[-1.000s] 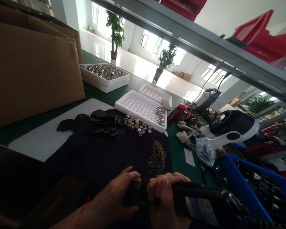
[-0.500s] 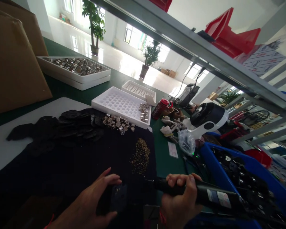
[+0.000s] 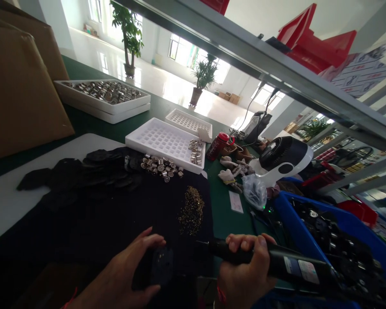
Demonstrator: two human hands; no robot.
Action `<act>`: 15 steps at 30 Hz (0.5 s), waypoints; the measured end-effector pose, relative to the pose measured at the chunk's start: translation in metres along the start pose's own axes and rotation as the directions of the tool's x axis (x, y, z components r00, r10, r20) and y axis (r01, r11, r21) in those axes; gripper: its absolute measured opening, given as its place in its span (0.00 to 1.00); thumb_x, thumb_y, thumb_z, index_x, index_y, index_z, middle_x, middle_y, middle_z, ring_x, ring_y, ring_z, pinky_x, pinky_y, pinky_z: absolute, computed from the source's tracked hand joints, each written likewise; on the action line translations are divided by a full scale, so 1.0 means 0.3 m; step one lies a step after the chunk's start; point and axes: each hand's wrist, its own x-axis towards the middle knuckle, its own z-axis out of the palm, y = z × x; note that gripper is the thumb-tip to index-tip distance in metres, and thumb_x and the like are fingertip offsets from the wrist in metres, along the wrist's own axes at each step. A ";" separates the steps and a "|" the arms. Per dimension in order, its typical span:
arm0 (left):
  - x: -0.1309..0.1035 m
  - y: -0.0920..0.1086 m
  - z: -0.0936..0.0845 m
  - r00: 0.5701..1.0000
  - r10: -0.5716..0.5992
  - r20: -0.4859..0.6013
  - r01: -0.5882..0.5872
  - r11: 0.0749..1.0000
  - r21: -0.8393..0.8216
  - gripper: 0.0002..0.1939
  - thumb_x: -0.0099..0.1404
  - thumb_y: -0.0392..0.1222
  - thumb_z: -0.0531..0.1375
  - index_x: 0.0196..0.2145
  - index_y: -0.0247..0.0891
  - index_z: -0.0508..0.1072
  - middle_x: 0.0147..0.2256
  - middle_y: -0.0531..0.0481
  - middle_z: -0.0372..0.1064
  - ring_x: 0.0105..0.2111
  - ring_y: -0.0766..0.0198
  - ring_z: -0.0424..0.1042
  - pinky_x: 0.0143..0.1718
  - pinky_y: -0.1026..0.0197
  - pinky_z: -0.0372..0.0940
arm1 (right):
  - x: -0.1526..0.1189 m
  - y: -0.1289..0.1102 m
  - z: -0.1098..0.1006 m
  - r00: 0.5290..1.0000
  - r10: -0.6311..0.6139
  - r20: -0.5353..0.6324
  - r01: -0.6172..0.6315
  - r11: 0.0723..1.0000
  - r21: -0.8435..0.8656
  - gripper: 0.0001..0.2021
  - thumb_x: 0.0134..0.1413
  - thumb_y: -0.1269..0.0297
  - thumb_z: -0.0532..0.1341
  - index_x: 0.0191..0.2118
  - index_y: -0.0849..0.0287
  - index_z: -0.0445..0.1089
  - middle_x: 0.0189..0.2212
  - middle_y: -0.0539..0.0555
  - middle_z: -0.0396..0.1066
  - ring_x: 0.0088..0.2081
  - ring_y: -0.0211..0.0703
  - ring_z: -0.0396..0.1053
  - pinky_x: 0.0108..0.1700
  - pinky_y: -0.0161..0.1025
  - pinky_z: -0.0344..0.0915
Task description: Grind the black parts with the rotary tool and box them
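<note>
The hands had just separated. A second earlier they were close together at the nose of the driver (image 3: 276, 259); now they stood apart, with a clear gap between. The right hand (image 3: 246, 268) was wrapped around the driver, its bit (image 3: 202, 243) pointing toward the left hand (image 3: 125, 268) with no visible contact. The left hand pinched a black part (image 3: 162, 265) at its edges between thumb and fingertips; shadow obscured the thumb contact. The driver was therefore judged to be disengaged from the part.

Well beyond both hands extended a pale, glossy floor (image 3: 157, 86). The green bench (image 3: 219, 198) ran forward from the hands beneath a metal shelf beam (image 3: 238, 56). A carton (image 3: 22, 98) stood forward and left of the left hand; a blue bin (image 3: 292, 225) of dark components was positioned right of the right hand. A black mat (image 3: 151, 206) lay ahead of the left hand. Farther forward were a gridded tray (image 3: 161, 137) and, right of it, a fan (image 3: 286, 159). Black plates (image 3: 93, 169) were heaped ahead of the left hand. A red bottle (image 3: 217, 148) stood beside the tray. Metal caps (image 3: 162, 166) lay along the tray's near edge, and tiny brass pieces (image 3: 192, 210) just forward of the bit.
</note>
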 end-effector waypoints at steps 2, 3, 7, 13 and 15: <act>0.001 0.000 0.002 1.000 -0.006 0.007 0.007 1.000 -0.005 0.47 0.48 0.29 0.68 0.63 0.56 0.62 0.51 0.55 0.84 0.59 0.42 0.79 0.57 0.50 0.78 | -0.011 -0.014 0.007 1.000 -0.004 -0.001 0.004 1.000 0.012 0.09 0.55 0.64 0.69 0.41 0.54 0.70 0.19 0.39 0.61 0.19 0.34 0.59 0.26 0.36 0.68; 0.002 -0.001 0.003 0.999 -0.015 0.030 0.015 1.000 -0.010 0.48 0.48 0.28 0.68 0.64 0.56 0.61 0.51 0.55 0.83 0.60 0.41 0.78 0.58 0.48 0.77 | -0.018 -0.021 0.011 1.000 -0.003 0.003 0.003 1.000 0.021 0.09 0.54 0.65 0.68 0.40 0.54 0.70 0.19 0.39 0.61 0.19 0.34 0.59 0.26 0.35 0.68; -0.003 -0.008 0.016 0.996 -0.030 0.089 0.037 0.997 -0.068 0.50 0.49 0.27 0.69 0.66 0.54 0.58 0.54 0.52 0.81 0.65 0.40 0.73 0.65 0.41 0.71 | -0.061 -0.038 0.029 0.993 0.059 0.106 -0.068 0.994 0.090 0.08 0.55 0.65 0.68 0.39 0.54 0.70 0.18 0.39 0.61 0.17 0.33 0.58 0.22 0.33 0.68; -0.026 -0.026 0.053 0.994 -0.037 0.104 0.053 0.987 -0.152 0.51 0.49 0.28 0.68 0.67 0.52 0.57 0.55 0.51 0.79 0.66 0.41 0.71 0.71 0.36 0.60 | -0.157 -0.030 0.058 0.938 0.053 0.343 -0.115 0.980 0.164 0.05 0.61 0.64 0.67 0.40 0.53 0.71 0.17 0.38 0.64 0.13 0.32 0.59 0.19 0.30 0.67; -0.026 -0.025 0.057 0.992 -0.056 0.115 0.073 0.986 -0.148 0.51 0.49 0.28 0.69 0.67 0.52 0.58 0.55 0.51 0.79 0.67 0.40 0.69 0.70 0.36 0.62 | -0.181 -0.021 0.067 0.914 0.035 0.404 -0.102 0.984 0.146 0.04 0.62 0.64 0.67 0.41 0.52 0.72 0.18 0.38 0.66 0.14 0.32 0.61 0.20 0.31 0.68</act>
